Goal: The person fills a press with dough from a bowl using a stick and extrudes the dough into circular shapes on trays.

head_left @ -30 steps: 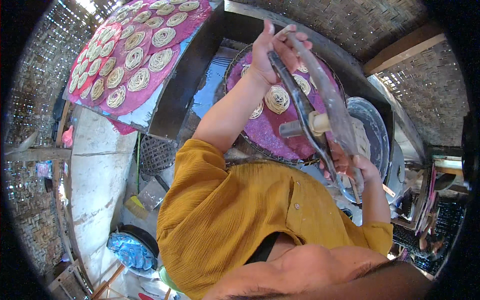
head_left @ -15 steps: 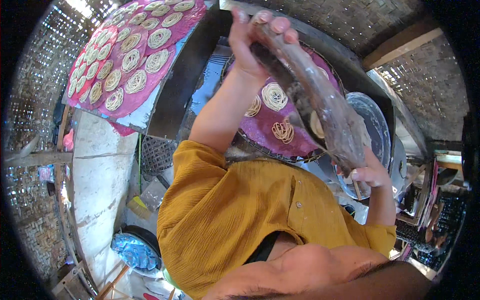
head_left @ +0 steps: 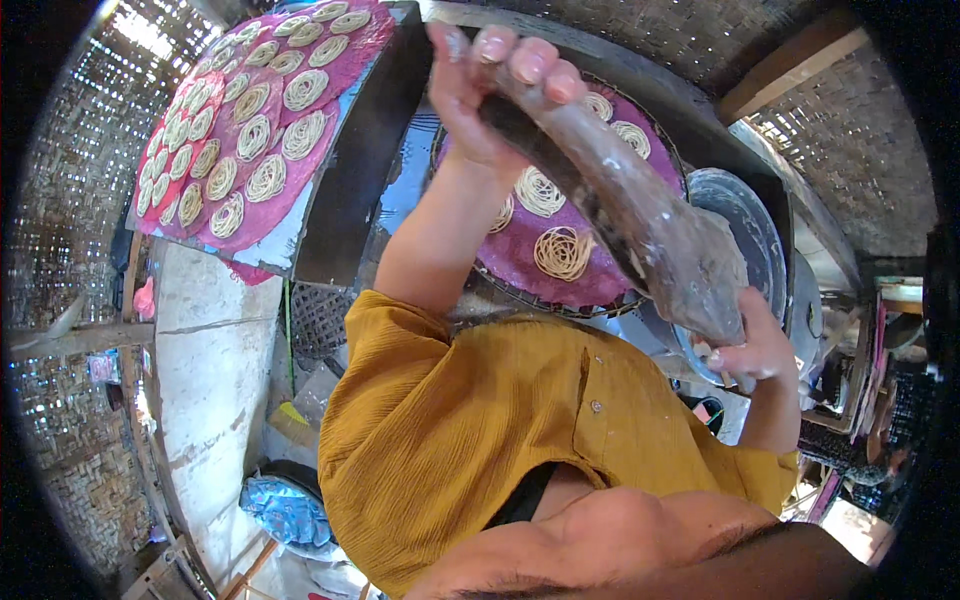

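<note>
Noodle coils sit on the round tray (head_left: 520, 270) below us, on its purple cloth, and our long press (head_left: 640, 215) now stands higher over them than a second ago. We have lifted it: half a second back its far end was already near the top of the view, and now our left hand (head_left: 490, 85) is at the very top edge, fingers wrapped tight around that end. Our right hand (head_left: 755, 350) is closed around the near end, low by the grey basin (head_left: 750, 225). So the press slants steeply from upper left to lower right, clear of the tray, not touching the coils (head_left: 562, 252). We judge that one coil is finished and the press is being carried off or reset. A second tray (head_left: 250, 130), full of coils, lies well apart on the left.
</note>
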The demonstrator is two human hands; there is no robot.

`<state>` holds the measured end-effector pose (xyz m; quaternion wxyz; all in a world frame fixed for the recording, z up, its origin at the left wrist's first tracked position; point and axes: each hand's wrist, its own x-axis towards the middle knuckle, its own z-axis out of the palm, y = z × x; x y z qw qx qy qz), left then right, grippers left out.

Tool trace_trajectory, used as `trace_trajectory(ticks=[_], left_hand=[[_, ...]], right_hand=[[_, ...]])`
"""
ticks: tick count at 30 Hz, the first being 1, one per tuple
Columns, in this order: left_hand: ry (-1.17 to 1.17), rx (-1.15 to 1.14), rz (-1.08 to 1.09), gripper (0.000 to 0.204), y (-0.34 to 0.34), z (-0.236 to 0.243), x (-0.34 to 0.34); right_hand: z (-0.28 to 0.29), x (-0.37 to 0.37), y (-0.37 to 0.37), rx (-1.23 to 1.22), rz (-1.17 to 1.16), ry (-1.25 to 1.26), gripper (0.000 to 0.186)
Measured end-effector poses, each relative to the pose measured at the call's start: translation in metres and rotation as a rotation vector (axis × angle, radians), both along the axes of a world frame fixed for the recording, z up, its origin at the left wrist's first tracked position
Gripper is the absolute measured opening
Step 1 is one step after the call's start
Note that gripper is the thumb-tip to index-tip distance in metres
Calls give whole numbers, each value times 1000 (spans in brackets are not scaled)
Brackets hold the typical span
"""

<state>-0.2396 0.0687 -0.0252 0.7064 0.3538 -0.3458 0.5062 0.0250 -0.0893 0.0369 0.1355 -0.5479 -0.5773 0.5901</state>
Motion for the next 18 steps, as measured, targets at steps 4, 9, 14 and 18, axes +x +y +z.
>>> trace_trajectory(ticks=[4, 9, 14, 18], left_hand=[[58, 39, 22, 37, -1, 9, -19], [143, -70, 14, 42, -25, 9, -17], [181, -210, -57, 48, -30, -8, 6], [353, -294, -229, 59, -10, -35, 25]], right_hand=[[-12, -4, 3, 19, 62, -9, 79], [-21, 1, -9, -68, 78, 80, 77], [-22, 20, -22, -85, 22, 30, 76], [-35, 29, -29, -63, -18, 39, 76]])
